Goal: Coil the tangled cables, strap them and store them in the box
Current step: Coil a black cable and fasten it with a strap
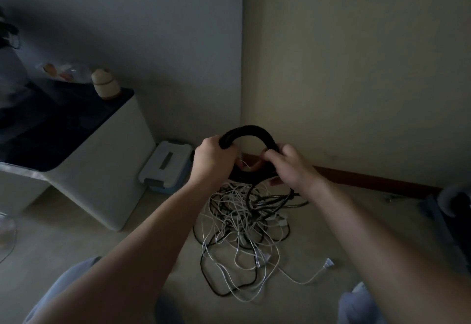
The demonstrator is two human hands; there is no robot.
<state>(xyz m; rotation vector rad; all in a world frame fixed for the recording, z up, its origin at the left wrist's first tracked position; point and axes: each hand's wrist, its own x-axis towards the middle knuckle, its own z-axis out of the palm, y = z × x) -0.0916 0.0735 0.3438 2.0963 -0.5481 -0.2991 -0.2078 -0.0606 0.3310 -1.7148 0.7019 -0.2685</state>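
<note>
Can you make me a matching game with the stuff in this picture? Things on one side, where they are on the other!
Things:
1. black cable coil
2. tangled cables
3. storage box
4. white plug

Places:
A. shut, against the wall beside the white cabinet
B. heaped on the floor
C. held in both hands
D. alone on the floor, right of the heap

Pairs: 1-C, 2-B, 3-A, 4-D

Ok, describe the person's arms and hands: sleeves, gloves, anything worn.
Both forearms are bare up to the frame edge, no sleeves showing. The left hand and right hand wear no gloves; no watch, ring or bracelet is visible, though the dim light could hide small items.
</note>
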